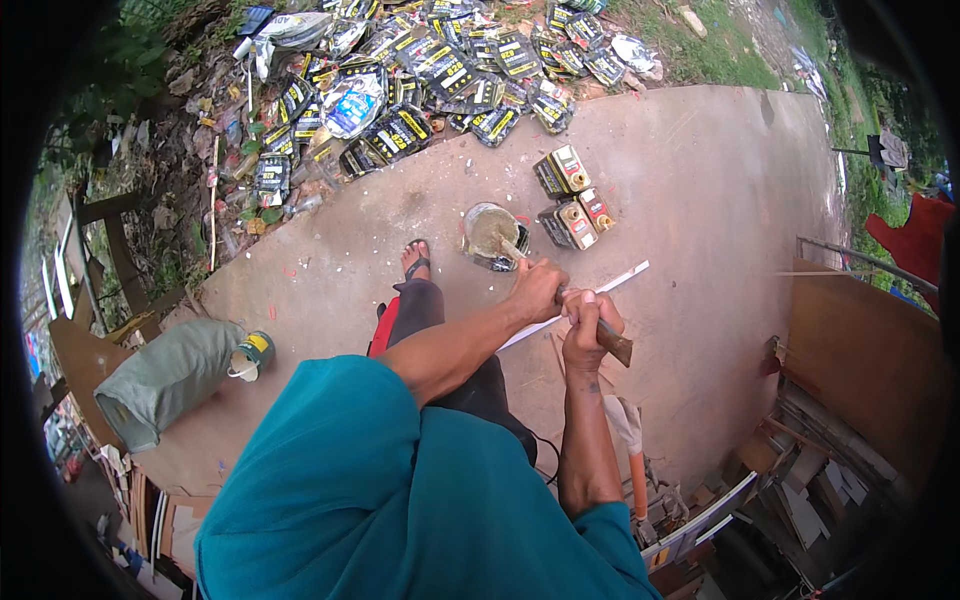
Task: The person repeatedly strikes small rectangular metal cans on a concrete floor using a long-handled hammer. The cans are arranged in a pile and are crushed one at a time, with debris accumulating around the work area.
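Note:
My left hand [538, 289] grips a long wooden stick [616, 345] partway along its length. Closer to my body, my right hand [589, 330] is closed around the same stick near its upper end. The stick slants down and away from me, its lower end inside a round bucket [517, 261] on the concrete. A thick greyish-tan substance [491, 227] fills much of the bucket and covers the stick's tip. Just right of the bucket stand three rectangular cans [570, 225] with spouts on top.
A white strip [626, 277] lies on the concrete slab [720, 187] under the stick. Crumpled black-and-yellow packages [442, 67] are heaped beyond the slab's edge. To my left are a grey-green sack [176, 367] and a small green can [259, 349]. A brown board [862, 345] stands at right, near scrap wood.

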`<state>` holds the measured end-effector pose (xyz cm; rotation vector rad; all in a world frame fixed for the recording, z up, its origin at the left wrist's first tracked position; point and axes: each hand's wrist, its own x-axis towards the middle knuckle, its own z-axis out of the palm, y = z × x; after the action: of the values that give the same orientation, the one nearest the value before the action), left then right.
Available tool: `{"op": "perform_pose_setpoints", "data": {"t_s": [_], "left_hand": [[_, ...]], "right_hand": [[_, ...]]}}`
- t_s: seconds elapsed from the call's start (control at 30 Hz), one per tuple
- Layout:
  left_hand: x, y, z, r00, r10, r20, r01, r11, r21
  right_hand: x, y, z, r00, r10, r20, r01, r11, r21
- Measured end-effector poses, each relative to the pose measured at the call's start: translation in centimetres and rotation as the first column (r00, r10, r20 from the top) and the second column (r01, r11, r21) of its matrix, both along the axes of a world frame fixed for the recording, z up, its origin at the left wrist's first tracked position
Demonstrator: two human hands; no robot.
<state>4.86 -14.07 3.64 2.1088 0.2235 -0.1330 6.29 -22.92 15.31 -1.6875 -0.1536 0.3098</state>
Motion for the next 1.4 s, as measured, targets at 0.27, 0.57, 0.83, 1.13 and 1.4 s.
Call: {"op": "perform_pose_setpoints", "data": {"t_s": [0.27,0.57,0.83,1.13,1.4], "left_hand": [[0.6,-13.3,9.1,0.994,-0.043,0.1,0.054,0.992,-0.111],[-1.9,-10.7,8.3,0.972,-0.176,0.155,0.182,0.983,-0.021],[-30.6,14.6,-0.8,0.583,0.522,-0.623,-0.176,0.829,0.531],[-31.4,17.2,-0.7,0.582,0.301,-0.755,-0.309,0.941,0.137],[-19.6,26.7,1.7,0.782,0.271,-0.561,-0.186,0.961,0.205]], "right_hand": [[1.0,-12.8,8.4,0.984,-0.171,0.057,0.158,0.971,0.179],[2.6,-19.9,2.2,0.865,-0.498,-0.065,0.5,0.842,0.203],[1.2,-25.9,-4.5,0.797,-0.604,0.007,0.604,0.797,-0.019],[0.4,-24.9,-4.5,0.908,-0.392,0.146,0.418,0.846,-0.33],[0.6,-23.6,-5.7,0.808,-0.558,0.189,0.589,0.771,-0.242]]}}
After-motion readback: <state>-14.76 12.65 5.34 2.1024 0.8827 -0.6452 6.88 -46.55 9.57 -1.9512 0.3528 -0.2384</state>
